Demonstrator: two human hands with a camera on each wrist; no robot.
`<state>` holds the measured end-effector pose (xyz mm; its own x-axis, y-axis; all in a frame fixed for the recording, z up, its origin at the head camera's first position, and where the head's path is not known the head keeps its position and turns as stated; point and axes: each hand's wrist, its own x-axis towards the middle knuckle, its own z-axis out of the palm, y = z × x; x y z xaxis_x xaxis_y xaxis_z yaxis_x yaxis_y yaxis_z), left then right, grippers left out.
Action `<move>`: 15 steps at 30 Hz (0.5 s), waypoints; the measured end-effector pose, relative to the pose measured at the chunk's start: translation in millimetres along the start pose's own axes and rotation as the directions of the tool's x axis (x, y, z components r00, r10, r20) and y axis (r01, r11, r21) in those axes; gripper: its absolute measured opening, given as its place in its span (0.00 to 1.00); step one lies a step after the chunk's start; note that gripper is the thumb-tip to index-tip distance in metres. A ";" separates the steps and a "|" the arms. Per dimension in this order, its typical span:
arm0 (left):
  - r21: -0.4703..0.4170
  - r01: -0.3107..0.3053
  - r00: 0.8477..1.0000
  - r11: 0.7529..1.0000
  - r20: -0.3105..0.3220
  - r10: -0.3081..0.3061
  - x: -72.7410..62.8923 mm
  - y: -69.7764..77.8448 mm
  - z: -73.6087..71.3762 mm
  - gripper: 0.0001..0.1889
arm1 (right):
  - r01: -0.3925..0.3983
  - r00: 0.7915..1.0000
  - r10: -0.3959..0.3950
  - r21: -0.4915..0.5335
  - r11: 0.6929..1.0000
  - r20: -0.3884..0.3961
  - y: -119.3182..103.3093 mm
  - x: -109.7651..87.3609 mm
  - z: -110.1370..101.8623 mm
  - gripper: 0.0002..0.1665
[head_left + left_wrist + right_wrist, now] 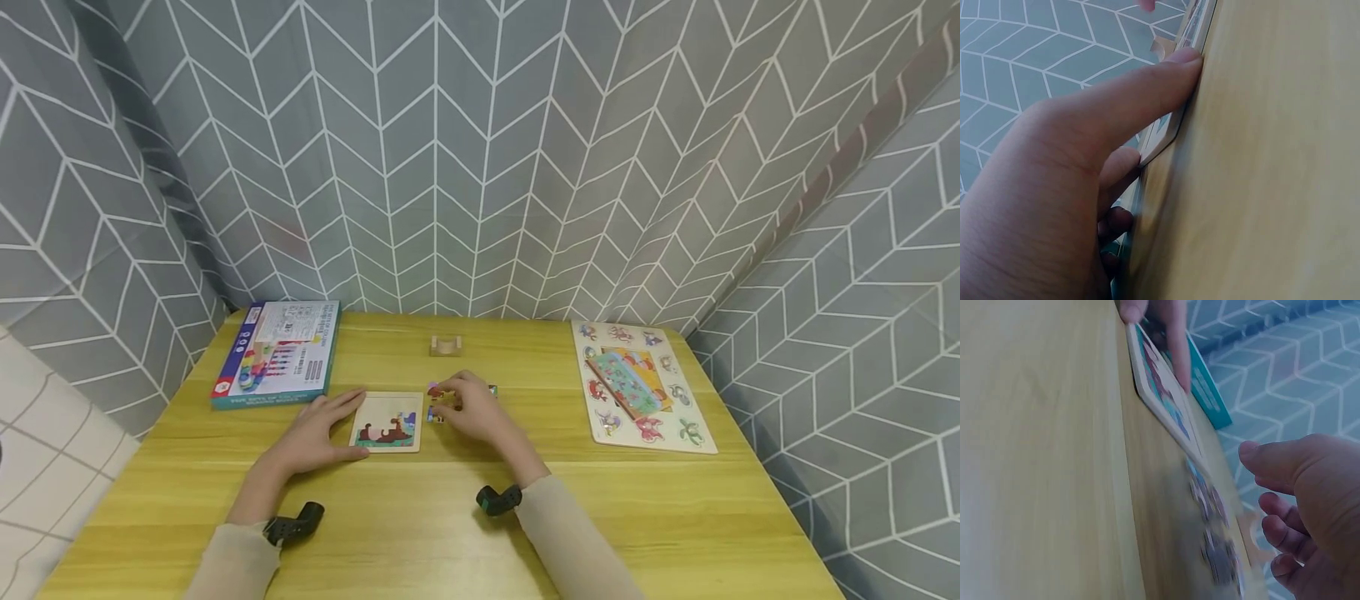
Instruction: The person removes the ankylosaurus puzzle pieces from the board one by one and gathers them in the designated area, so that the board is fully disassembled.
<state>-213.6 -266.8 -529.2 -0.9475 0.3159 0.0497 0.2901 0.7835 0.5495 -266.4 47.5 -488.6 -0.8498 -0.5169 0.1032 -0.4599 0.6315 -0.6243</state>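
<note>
My left hand [318, 433] holds a square wooden puzzle board [360, 422] at its left side. In the left wrist view the thumb [1179, 72] lies at the board's near edge, while the index finger reaches the far edge. A few picture pieces, brown, green and blue, lie inside the frame. Just right of the board, my right hand [471, 406] hovers over loose puzzle pieces [1207, 500]. In the right wrist view its thumb and loosely bent fingers stand apart with nothing seen between them. In the head view the hand partly covers those pieces.
A boxed game [277, 354] lies at the back left, close to the left hand. A small wooden block with a curved notch [446, 346] sits behind the pieces. At right lies a white pegboard puzzle [652, 433] with a smaller colourful board [628, 382] on it.
</note>
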 end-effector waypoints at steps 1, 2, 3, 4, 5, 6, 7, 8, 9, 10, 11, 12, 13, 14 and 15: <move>0.002 0.002 1.000 1.000 0.001 -0.002 0.2 -0.1 0.1 0.55 | 0.003 1.000 -0.003 0.000 1.000 0.013 -3.8 2.8 2.4 0.20; 0.004 0.002 1.000 1.000 0.001 -0.002 0.4 0.0 0.1 0.55 | 0.006 1.000 -0.006 -0.010 1.000 0.026 -7.1 5.4 4.9 0.21; 0.008 0.000 1.000 1.000 0.000 0.000 0.5 -0.1 -0.1 0.55 | 0.013 0.999 -0.012 -0.023 1.000 0.035 -10.4 7.7 7.5 0.22; 0.012 0.000 1.000 1.000 -0.001 0.000 0.5 -0.2 -0.3 0.55 | 0.022 0.999 -0.021 -0.037 0.999 0.043 -13.5 9.9 9.9 0.23; 0.015 0.000 1.000 1.000 -0.003 0.000 0.6 -0.1 -0.5 0.54 | 0.026 0.998 -0.023 -0.054 0.998 0.053 -16.7 11.9 12.1 0.25; 0.019 0.000 1.000 1.000 -0.004 0.000 0.6 0.0 -0.7 0.54 | 0.034 0.998 -0.030 -0.064 0.997 0.061 -19.0 13.8 14.4 0.27; 0.022 0.000 1.000 1.000 -0.006 0.001 0.6 0.2 -0.9 0.54 | 0.040 0.997 -0.035 -0.077 0.996 0.069 -20.9 15.4 16.8 0.28; 0.026 -0.002 1.000 1.000 -0.007 0.002 0.5 0.1 -1.0 0.54 | 0.044 0.996 -0.038 -0.086 0.995 0.078 -22.2 17.0 19.2 0.29; 0.028 0.001 1.000 1.000 -0.007 0.000 0.5 -0.1 -1.0 0.54 | 0.046 0.996 -0.038 -0.094 0.995 0.083 -23.1 18.4 21.5 0.29; 0.029 0.001 1.000 1.000 -0.007 -0.001 0.4 0.0 -1.0 0.54 | 0.043 0.996 -0.034 -0.100 0.994 0.088 -23.4 19.6 23.6 0.30; 0.028 0.003 1.000 1.000 -0.005 -0.003 0.4 0.3 -1.0 0.54 | 0.039 0.995 -0.029 -0.106 0.994 0.090 -23.4 20.5 25.5 0.30; 0.029 0.004 1.000 1.000 -0.003 -0.004 0.4 0.4 -1.0 0.54 | 0.035 0.995 -0.025 -0.109 0.993 0.092 -23.0 21.4 27.2 0.30; 0.029 0.007 1.000 1.000 -0.001 -0.007 0.4 0.6 -1.2 0.54 | 0.032 0.996 -0.021 -0.121 0.992 0.091 -22.4 22.1 28.6 0.30; 0.030 0.004 1.000 1.000 -0.001 -0.004 0.5 0.9 -1.6 0.54 | 0.030 0.996 -0.018 -0.136 0.990 0.091 -21.6 23.0 29.8 0.29; 0.031 0.002 1.000 1.000 0.000 -0.002 0.7 1.3 -2.1 0.54 | 0.031 0.996 -0.017 -0.152 0.988 0.093 -20.8 23.8 30.7 0.28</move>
<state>-214.1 -266.7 -526.7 -0.9481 0.3143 0.0489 0.2923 0.8004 0.5233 -269.1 4.4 -496.9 -0.8143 -0.5790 0.0415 -0.5198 0.6955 -0.4961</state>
